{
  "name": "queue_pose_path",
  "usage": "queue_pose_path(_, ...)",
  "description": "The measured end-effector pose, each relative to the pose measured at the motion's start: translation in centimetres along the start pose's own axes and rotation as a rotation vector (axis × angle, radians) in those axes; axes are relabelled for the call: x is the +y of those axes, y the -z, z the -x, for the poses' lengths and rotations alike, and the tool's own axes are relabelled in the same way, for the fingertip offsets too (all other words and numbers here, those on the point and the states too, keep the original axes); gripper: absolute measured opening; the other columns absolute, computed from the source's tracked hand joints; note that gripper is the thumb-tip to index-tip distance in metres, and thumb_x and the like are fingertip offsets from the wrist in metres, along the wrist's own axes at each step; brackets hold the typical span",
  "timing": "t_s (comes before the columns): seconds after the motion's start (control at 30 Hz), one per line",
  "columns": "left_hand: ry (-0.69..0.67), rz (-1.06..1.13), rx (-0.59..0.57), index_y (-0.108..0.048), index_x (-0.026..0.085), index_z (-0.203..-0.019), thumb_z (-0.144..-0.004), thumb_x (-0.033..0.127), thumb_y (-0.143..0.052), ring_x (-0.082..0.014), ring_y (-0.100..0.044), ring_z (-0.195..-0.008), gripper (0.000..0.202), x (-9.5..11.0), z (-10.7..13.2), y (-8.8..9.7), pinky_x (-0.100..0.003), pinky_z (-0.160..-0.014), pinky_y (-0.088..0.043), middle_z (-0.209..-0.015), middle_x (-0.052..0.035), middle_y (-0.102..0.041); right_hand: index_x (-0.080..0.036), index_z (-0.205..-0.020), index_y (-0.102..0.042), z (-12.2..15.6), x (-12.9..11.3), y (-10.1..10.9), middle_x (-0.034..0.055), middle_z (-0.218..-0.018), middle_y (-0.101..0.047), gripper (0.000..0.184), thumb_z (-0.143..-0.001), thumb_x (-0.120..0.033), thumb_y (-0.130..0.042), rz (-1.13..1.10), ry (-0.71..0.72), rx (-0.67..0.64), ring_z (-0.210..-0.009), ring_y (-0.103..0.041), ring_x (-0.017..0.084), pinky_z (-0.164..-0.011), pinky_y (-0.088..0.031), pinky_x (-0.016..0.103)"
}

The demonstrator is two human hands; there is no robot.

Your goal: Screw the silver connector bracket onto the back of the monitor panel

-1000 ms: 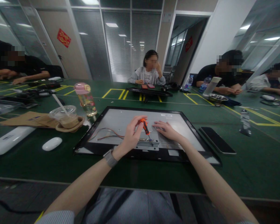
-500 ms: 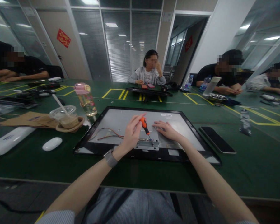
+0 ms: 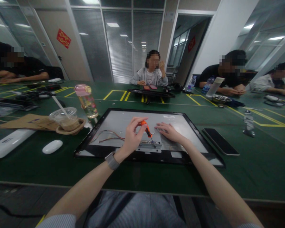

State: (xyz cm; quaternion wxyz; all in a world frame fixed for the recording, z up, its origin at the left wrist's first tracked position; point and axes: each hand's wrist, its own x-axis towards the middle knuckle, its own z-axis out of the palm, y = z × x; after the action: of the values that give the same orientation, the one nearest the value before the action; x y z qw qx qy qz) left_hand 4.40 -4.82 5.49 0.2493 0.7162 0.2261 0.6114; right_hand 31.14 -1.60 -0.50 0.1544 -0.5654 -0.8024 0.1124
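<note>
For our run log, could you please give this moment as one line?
left hand: holds screwdriver; right hand: on grey panel; tip: at metal bracket

the orange-and-black screwdriver (image 3: 147, 130) tilts, handle in the left hand (image 3: 133, 134), tip down at the silvery bracket (image 3: 149, 147); the grey, black-edged panel (image 3: 120, 122) lies flat beneath that and the right hand (image 3: 170, 132).

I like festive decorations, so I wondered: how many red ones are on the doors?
2: one red decoration on the pale door at the left, and a second red decoration on the darker door right of centre. More may be hidden.
</note>
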Motion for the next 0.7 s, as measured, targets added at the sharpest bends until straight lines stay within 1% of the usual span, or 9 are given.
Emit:
queue_pose_path(0.1, 0.011, 0.012, 0.021, -0.074, 0.020, -0.105, -0.094, 0.029, -0.068, -0.0159, -0.060, -0.088, 0.015, -0.46, 0.10, -0.17, -0.029, -0.080, -0.054, -0.094, -0.0041, -0.060, -0.037, -0.142, -0.061, 0.00, -0.04, 0.03, 0.0054, -0.158, -0.051, 0.042, -0.102, -0.034, -0.046, 0.006, 0.003, -0.002, -0.150, -0.036, 0.033, -0.118, -0.021, 0.070)
queue_pose_path(0.17, 0.017, 0.020, 0.011, -0.074, 0.021, -0.103, -0.092, 0.029, -0.070, -0.0160, -0.059, -0.086, 0.015, -0.56, 0.15, -0.25, -0.030, -0.081, -0.054, -0.093, -0.0037, -0.059, -0.037, -0.141, -0.062, 0.03, -0.09, 0.07, 0.0056, -0.158, -0.051, 0.042, -0.103, -0.034, -0.046, 0.005, 0.003, 0.000, -0.150, -0.037, 0.033, -0.118, -0.022, 0.070)
queue_pose_path(0.27, 0.010, 0.022, -0.018, -0.073, 0.022, -0.108, -0.095, 0.027, -0.065, -0.0162, -0.060, -0.089, 0.016, -0.25, 0.15, -0.23, -0.031, -0.083, -0.055, -0.097, -0.0044, -0.060, -0.037, -0.142, -0.061, 0.11, -0.18, 0.15, 0.0059, -0.158, -0.050, 0.042, -0.103, -0.034, -0.046, -0.005, -0.003, -0.003, -0.150, -0.036, 0.033, -0.117, -0.022, 0.071)
queue_pose_path(0.4, 0.041, 0.083, -0.092, -0.067, 0.021, -0.124, -0.103, 0.024, -0.050, -0.0175, -0.065, -0.098, 0.027, 0.20, 0.09, -0.01, -0.033, -0.091, -0.055, -0.108, -0.0075, -0.064, -0.035, -0.142, -0.061, 0.16, -0.27, 0.20, 0.0061, -0.159, -0.049, 0.043, -0.103, -0.031, -0.045, -0.011, -0.010, -0.012, -0.151, -0.035, 0.033, -0.118, -0.019, 0.071)
queue_pose_path(0.43, 0.046, 0.097, -0.105, -0.067, 0.021, -0.125, -0.103, 0.025, -0.049, -0.0182, -0.065, -0.101, 0.028, 0.21, 0.08, 0.03, -0.034, -0.092, -0.055, -0.110, -0.0081, -0.064, -0.035, -0.142, -0.061, 0.15, -0.28, 0.20, 0.0062, -0.159, -0.049, 0.043, -0.102, -0.030, -0.045, -0.008, -0.010, -0.012, -0.151, -0.035, 0.033, -0.119, -0.019, 0.071)
queue_pose_path(0.5, 0.045, 0.095, -0.107, -0.069, 0.022, -0.122, -0.101, 0.028, -0.054, -0.0190, -0.065, -0.102, 0.026, 0.12, 0.07, 0.09, -0.034, -0.092, -0.055, -0.111, -0.0085, -0.064, -0.035, -0.142, -0.061, 0.12, -0.29, 0.18, 0.0064, -0.159, -0.049, 0.043, -0.102, -0.030, -0.045, -0.003, -0.007, -0.007, -0.151, -0.035, 0.033, -0.118, -0.019, 0.071)
queue_pose_path(0.6, 0.045, 0.046, -0.065, -0.074, 0.023, -0.116, -0.098, 0.029, -0.061, -0.0173, -0.064, -0.097, 0.023, 0.06, 0.04, 0.08, -0.032, -0.088, -0.056, -0.107, -0.0070, -0.063, -0.035, -0.142, -0.061, 0.11, -0.32, 0.18, 0.0063, -0.159, -0.049, 0.043, -0.102, -0.030, -0.046, 0.001, -0.003, 0.000, -0.151, -0.036, 0.033, -0.118, -0.020, 0.071)
queue_pose_path(0.7, 0.062, 0.075, -0.063, -0.070, 0.023, -0.122, -0.101, 0.025, -0.054, -0.0168, -0.066, -0.099, 0.026, 0.25, 0.04, 0.06, -0.033, -0.091, -0.056, -0.106, -0.0068, -0.066, -0.035, -0.142, -0.061, 0.14, -0.39, 0.22, 0.0066, -0.159, -0.050, 0.043, -0.102, -0.030, -0.046, 0.000, -0.003, -0.006, -0.151, -0.036, 0.033, -0.118, -0.021, 0.070)
